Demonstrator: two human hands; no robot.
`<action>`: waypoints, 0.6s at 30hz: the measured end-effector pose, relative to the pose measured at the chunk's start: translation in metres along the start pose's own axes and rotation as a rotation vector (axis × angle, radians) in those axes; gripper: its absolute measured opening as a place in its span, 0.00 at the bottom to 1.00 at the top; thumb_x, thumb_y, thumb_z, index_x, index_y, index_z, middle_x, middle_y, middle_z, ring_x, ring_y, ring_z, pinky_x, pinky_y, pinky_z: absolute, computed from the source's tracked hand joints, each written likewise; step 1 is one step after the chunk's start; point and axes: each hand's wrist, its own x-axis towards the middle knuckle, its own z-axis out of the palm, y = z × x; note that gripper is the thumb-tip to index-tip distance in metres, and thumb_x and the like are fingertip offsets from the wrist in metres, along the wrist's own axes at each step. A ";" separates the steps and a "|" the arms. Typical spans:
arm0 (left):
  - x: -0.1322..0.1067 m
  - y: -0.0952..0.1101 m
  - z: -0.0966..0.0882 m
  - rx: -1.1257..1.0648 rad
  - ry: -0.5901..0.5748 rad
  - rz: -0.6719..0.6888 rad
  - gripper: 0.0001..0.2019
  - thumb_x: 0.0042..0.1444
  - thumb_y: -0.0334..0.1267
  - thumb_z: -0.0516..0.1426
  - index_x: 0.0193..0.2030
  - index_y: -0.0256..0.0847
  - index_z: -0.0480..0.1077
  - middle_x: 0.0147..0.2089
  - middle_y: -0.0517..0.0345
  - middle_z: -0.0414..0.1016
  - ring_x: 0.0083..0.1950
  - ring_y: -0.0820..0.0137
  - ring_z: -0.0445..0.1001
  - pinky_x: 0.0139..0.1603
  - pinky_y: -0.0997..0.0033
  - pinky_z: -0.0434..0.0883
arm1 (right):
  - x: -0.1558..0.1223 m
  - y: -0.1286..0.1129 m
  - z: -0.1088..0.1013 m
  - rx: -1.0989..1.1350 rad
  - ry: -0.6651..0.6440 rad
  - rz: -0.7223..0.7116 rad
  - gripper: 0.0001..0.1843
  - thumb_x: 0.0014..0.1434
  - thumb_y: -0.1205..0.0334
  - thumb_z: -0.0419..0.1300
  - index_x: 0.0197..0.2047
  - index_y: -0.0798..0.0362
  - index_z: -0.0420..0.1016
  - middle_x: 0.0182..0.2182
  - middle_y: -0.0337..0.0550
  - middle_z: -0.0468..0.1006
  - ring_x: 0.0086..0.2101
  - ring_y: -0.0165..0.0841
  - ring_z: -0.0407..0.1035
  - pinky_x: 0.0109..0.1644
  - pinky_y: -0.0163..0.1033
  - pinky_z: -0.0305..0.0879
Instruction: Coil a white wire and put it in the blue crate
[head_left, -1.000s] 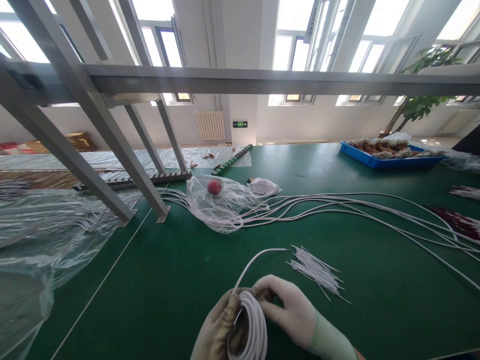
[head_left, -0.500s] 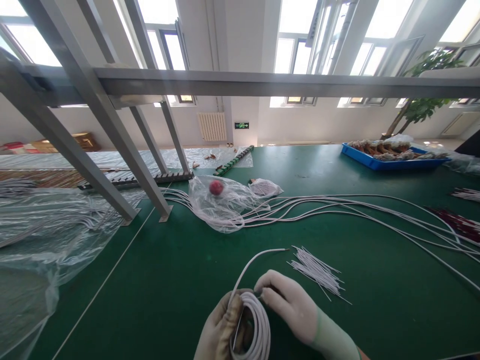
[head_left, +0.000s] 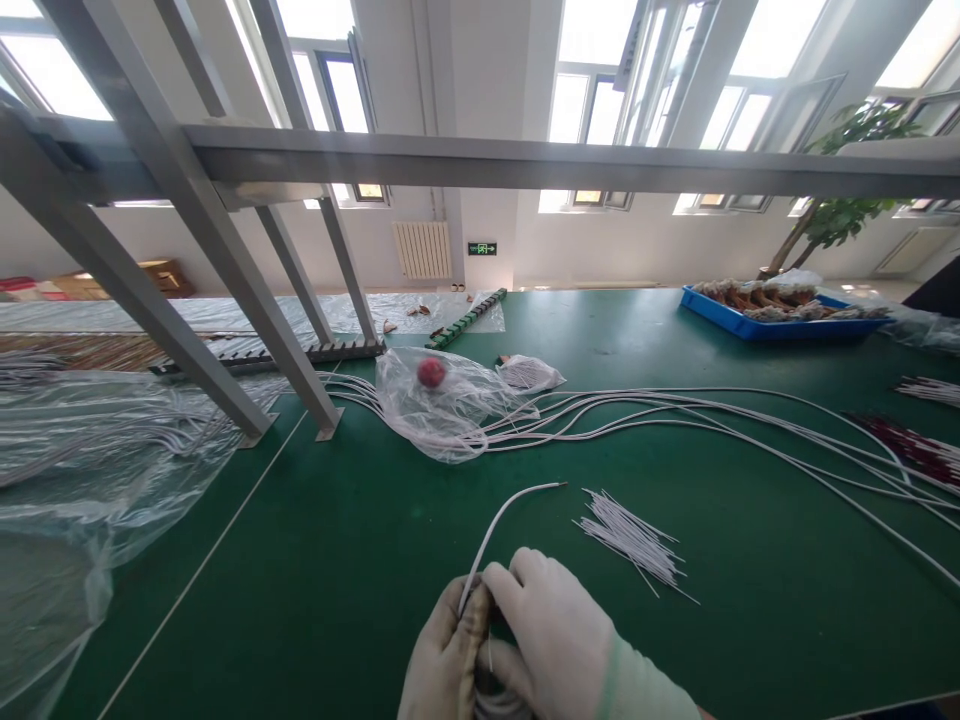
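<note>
Both my hands wear white gloves and meet at the lower middle of the view. My left hand (head_left: pixel 442 650) grips a coil of white cable (head_left: pixel 501 706), now mostly covered by the hands. The cable's loose end (head_left: pixel 517 493) curves up and to the right. Over the coil, my right hand (head_left: pixel 559 630) is closed against the left fingers. A thin white tie (head_left: pixel 491 652) shows between the hands; the right fingertips at it are partly hidden. On the table to the right lies a bundle of similar thin white ties (head_left: pixel 630 540).
Long white cables (head_left: pixel 675 400) cross the green table (head_left: pixel 300 600). Behind are a clear plastic bag (head_left: pixel 457 405) with a red ball-like thing on it, a slotted green strip (head_left: pixel 469 318) and a blue tray (head_left: pixel 787 328). Grey metal posts (head_left: pixel 247 290) and plastic sheeting (head_left: pixel 82 520) stand left.
My right hand has moved left and over the coil, turning and covering most of it. The cable's loose end has shifted slightly left and up.
</note>
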 end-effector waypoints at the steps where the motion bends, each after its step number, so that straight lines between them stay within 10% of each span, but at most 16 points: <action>1: 0.000 -0.001 -0.001 -0.017 0.004 -0.003 0.23 0.45 0.52 0.73 0.43 0.44 0.74 0.50 0.47 0.80 0.60 0.44 0.73 0.61 0.50 0.70 | 0.000 0.003 0.002 -0.022 0.040 -0.030 0.13 0.70 0.57 0.56 0.54 0.50 0.72 0.44 0.50 0.70 0.42 0.47 0.68 0.43 0.51 0.67; 8: -0.005 -0.005 0.000 -0.016 -0.061 0.118 0.25 0.44 0.55 0.73 0.43 0.41 0.78 0.45 0.47 0.81 0.54 0.46 0.77 0.60 0.51 0.73 | 0.005 0.036 -0.006 0.364 0.114 -0.278 0.13 0.71 0.60 0.57 0.49 0.48 0.83 0.38 0.43 0.70 0.36 0.36 0.68 0.39 0.40 0.65; 14: -0.008 0.002 0.002 0.042 -0.272 -0.022 0.33 0.38 0.67 0.72 0.39 0.39 0.80 0.25 0.61 0.72 0.25 0.68 0.65 0.31 0.66 0.67 | 0.007 0.039 -0.032 0.664 0.051 -0.265 0.07 0.65 0.61 0.67 0.37 0.49 0.88 0.34 0.40 0.79 0.34 0.34 0.71 0.38 0.38 0.68; 18: -0.017 0.006 0.016 -0.104 -0.219 -0.009 0.35 0.28 0.63 0.77 0.37 0.38 0.80 0.30 0.57 0.77 0.36 0.63 0.74 0.46 0.63 0.73 | 0.005 0.039 -0.033 0.723 0.045 -0.207 0.06 0.62 0.64 0.68 0.35 0.50 0.88 0.32 0.39 0.79 0.32 0.33 0.71 0.37 0.37 0.68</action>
